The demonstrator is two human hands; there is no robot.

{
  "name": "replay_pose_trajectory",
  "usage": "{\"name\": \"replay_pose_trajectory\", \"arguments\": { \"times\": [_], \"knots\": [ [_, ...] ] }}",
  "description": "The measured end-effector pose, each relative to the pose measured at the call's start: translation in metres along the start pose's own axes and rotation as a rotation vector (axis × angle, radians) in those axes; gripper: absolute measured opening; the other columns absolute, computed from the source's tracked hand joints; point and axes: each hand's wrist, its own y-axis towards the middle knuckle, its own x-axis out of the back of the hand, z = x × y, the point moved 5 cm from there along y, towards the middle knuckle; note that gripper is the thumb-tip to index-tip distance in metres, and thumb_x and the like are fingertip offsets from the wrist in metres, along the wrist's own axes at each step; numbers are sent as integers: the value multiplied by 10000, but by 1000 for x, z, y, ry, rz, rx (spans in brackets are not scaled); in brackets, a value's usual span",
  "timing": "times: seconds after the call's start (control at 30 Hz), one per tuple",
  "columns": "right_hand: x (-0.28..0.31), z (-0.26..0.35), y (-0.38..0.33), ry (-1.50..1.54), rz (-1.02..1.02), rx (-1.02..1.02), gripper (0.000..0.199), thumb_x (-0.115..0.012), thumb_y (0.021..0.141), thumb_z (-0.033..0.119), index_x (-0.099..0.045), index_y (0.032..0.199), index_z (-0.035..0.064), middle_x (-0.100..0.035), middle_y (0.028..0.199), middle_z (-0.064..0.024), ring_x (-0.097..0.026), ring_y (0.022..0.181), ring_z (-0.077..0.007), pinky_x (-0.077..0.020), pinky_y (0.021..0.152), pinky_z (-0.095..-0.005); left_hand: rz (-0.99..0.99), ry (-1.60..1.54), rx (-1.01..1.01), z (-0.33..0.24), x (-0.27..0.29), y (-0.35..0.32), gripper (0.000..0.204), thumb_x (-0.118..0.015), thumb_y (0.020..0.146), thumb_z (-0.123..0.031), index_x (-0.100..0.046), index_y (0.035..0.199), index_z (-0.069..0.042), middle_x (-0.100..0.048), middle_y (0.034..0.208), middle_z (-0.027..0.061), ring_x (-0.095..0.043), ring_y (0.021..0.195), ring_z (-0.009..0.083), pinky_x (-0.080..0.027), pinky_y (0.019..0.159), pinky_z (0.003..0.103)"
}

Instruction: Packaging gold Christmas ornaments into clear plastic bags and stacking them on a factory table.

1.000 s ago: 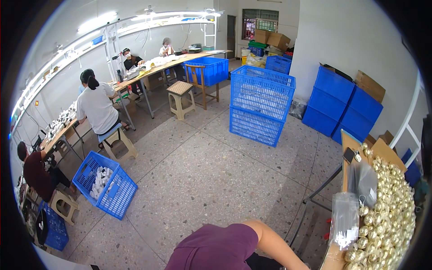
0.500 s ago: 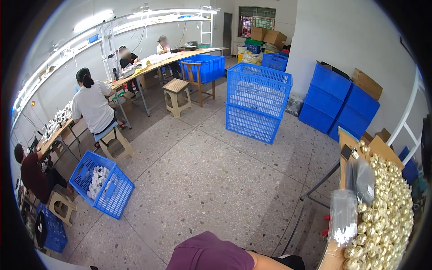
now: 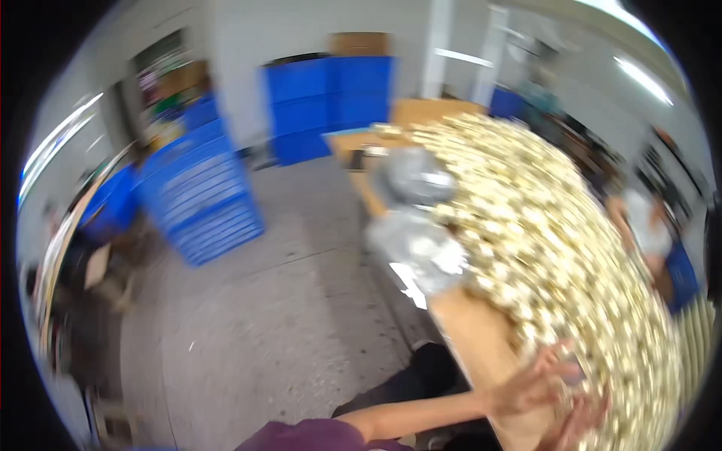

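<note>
A wide heap of shiny gold balls (image 3: 526, 218) covers the table on my right, smeared by the turning view. My left hand (image 3: 530, 385) reaches in over the near part of the heap, its bare forearm coming from a purple sleeve. Close beside it, lower in the picture, is my right hand (image 3: 583, 419). Both hands are at the edge of the balls, and motion blurs their fingers. A small dark patch shows by the left fingertips; whether it is held I cannot make out. Clear plastic bags (image 3: 417, 244) lie along the table's left edge.
A brown tabletop (image 3: 474, 331) shows between bags and hands. Blue bins (image 3: 331, 105) are stacked by the far wall, and blue slatted crates (image 3: 203, 195) stand on the floor to the left. Another person (image 3: 643, 225) is across the table at the right.
My view has swung right, bringing the gold heap from the right edge toward the middle. Both my hands have come into view over its near side.
</note>
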Motion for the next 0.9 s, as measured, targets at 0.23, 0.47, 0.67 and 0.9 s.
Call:
{"name": "replay_pose_trajectory", "arguments": {
  "times": [0.23,0.47,0.67,0.9],
  "knots": [
    [-56,48,-1,274,29,316,511,-491,924,519,-512,731,46,-482,1228,-175,-478,1086,-259,-394,940,-406,18,147,-92,-24,35,19,316,-724,819,-190,-568,1074,-87,-482,1296,196,-464,1211,302,-369,993,405],
    [-41,62,-1,313,-108,168,537,-591,868,521,-608,1038,11,-579,1036,-125,-525,1042,-232,-386,948,-433,-243,-151,88,-31,10,19,497,-830,714,-218,-552,1085,-37,-563,1160,162,-548,1089,265,-433,943,376],
    [-50,60,-5,228,-148,412,312,-505,945,311,-536,859,12,-573,1032,-161,-515,1071,-307,-371,977,-436,-145,142,-37,-34,21,24,416,-782,761,-307,-562,987,-38,-578,1045,127,-554,1050,284,-439,926,386],
    [-29,49,-1,183,101,3,200,-517,856,25,-518,1056,19,-534,1095,-99,-509,1036,-209,-415,935,-359,-77,-218,71,-40,19,19,128,-612,825,-101,-558,935,-64,-527,1051,114,-501,1029,275,-414,897,372]
  ]
}}
